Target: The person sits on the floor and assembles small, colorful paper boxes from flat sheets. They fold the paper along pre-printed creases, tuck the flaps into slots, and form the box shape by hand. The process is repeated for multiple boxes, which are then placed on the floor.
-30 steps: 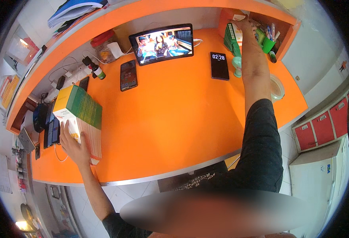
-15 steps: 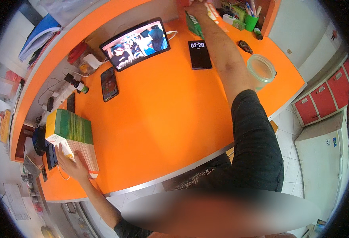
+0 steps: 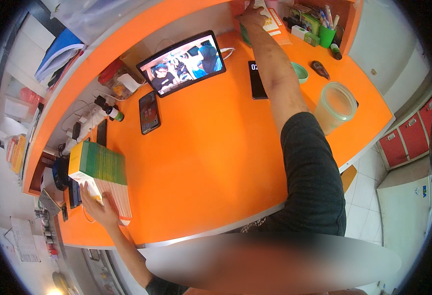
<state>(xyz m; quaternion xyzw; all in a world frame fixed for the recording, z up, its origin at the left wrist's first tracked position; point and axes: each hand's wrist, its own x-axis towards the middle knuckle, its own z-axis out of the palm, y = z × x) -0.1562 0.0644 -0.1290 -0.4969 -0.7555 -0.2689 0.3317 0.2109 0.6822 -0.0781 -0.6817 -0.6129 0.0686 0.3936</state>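
My left hand [image 3: 101, 210] lies with its fingers stretched out against the near face of a thick stack of thin books [image 3: 110, 169]. The books have green and cream edges and a yellow-and-white cover. Across the table, my right arm reaches to the far edge, where my right hand [image 3: 253, 20] is beside an orange-and-white packet [image 3: 273, 22]. Its fingers are mostly hidden, so any grip cannot be made out. A bit of a green packet [image 3: 245, 35] shows below this hand. The right forearm partly covers a dark phone [image 3: 259, 87] and a green round lid [image 3: 301, 73].
A tablet [image 3: 182, 64] stands at the back, with another phone [image 3: 149, 113] before it. A clear tub [image 3: 335, 109] and a brown bottle [image 3: 320, 70] are at the right. A green pen cup [image 3: 327, 35] stands behind them. Cables and a small bottle [image 3: 114, 112] line the left.
The whole view has shifted, with table things appearing further right and lower. My right hand has moved over the green packet, covering more of it. The green lid has come into sight. My left hand stays at the books.
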